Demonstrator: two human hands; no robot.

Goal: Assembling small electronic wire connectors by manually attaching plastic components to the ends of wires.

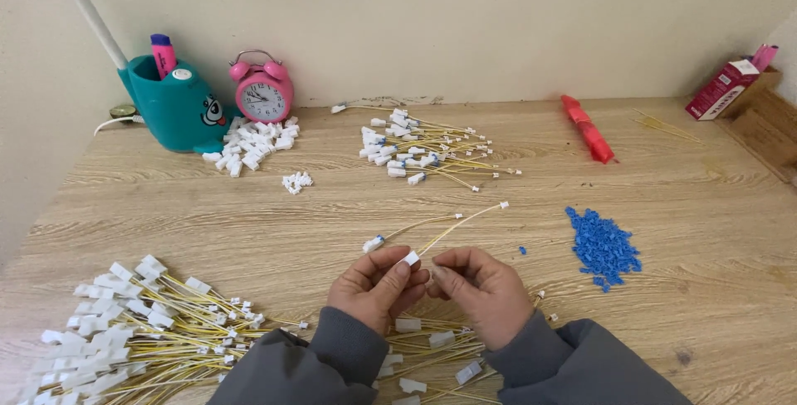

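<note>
Two wire piles (158, 330) on wooden desk (714, 231)

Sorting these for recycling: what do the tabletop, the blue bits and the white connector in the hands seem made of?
Tabletop: wood or wood-look laminate, matte, with visible grain. Blue bits: likely moulded plastic, uniform colour. White connector, held by the left hand beside the right hand: probably plastic, smooth.

So my hands sit at 6 o'clock on the table (498, 148), left hand (375, 287) touching the right hand (481, 290), a connector (412, 257) pinched between them. Big wire pile (141, 330) at 8, loose clips (603, 247) at 3, another wire bunch (419, 149) at 12, clock (263, 90) at 11 behind a housing heap (251, 143).
</note>
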